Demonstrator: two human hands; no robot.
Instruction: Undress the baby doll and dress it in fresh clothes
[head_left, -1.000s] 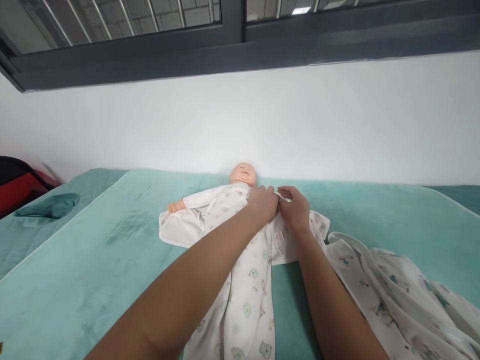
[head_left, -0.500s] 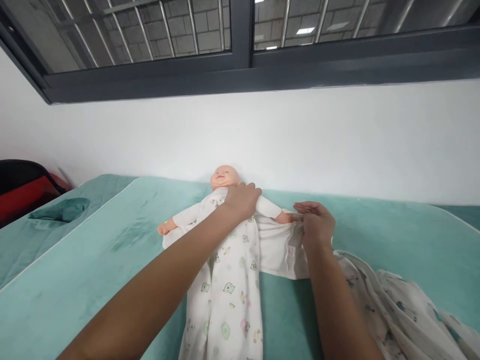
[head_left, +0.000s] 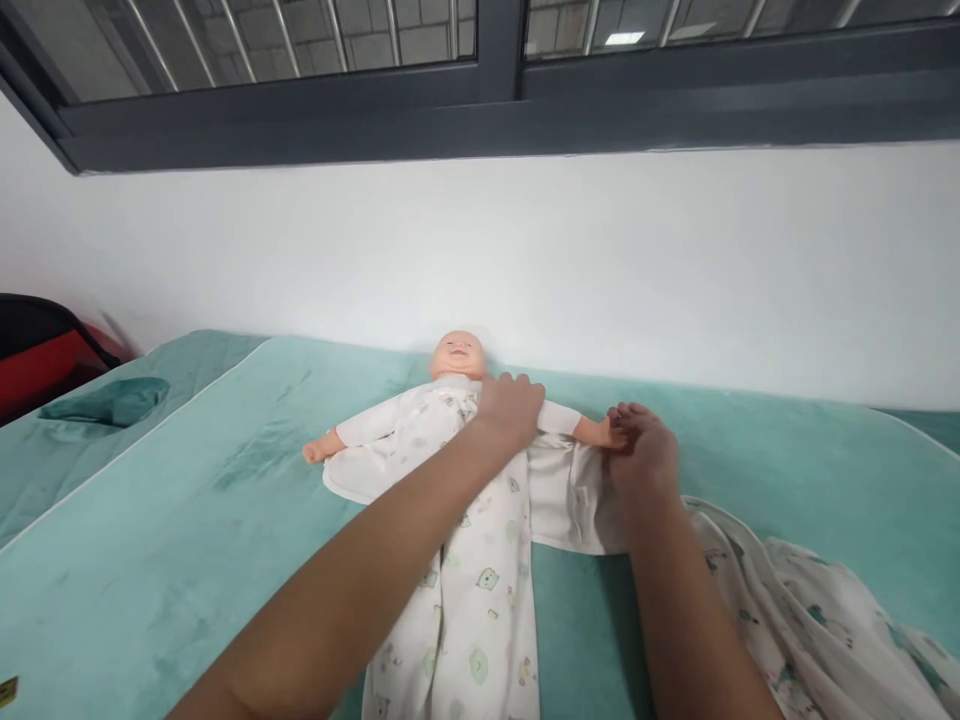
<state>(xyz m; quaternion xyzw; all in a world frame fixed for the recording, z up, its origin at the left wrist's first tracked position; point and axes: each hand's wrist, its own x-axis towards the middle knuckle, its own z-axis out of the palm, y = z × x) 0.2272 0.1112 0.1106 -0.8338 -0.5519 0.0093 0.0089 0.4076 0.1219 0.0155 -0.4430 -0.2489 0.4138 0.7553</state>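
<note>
A baby doll [head_left: 459, 352] lies on its back on the teal mattress [head_left: 187, 520], arms spread, dressed in a white printed sleep sack [head_left: 480, 560]. My left hand [head_left: 511, 405] rests on the doll's chest near its shoulder, fingers curled down onto the fabric. My right hand [head_left: 643, 450] is closed around the doll's outstretched hand at the edge of the sack's open right flap [head_left: 570, 495].
A white printed muslin cloth [head_left: 810, 610] lies crumpled at the right. A dark teal folded cloth [head_left: 105, 402] lies at the far left, with a red and black bag [head_left: 37, 355] behind it. A white wall and a dark window frame [head_left: 510, 95] stand behind the bed.
My two hands were together at the doll's chest; the right hand has moved out right to the doll's hand. The right flap now lies spread open. The left hand stays on the chest.
</note>
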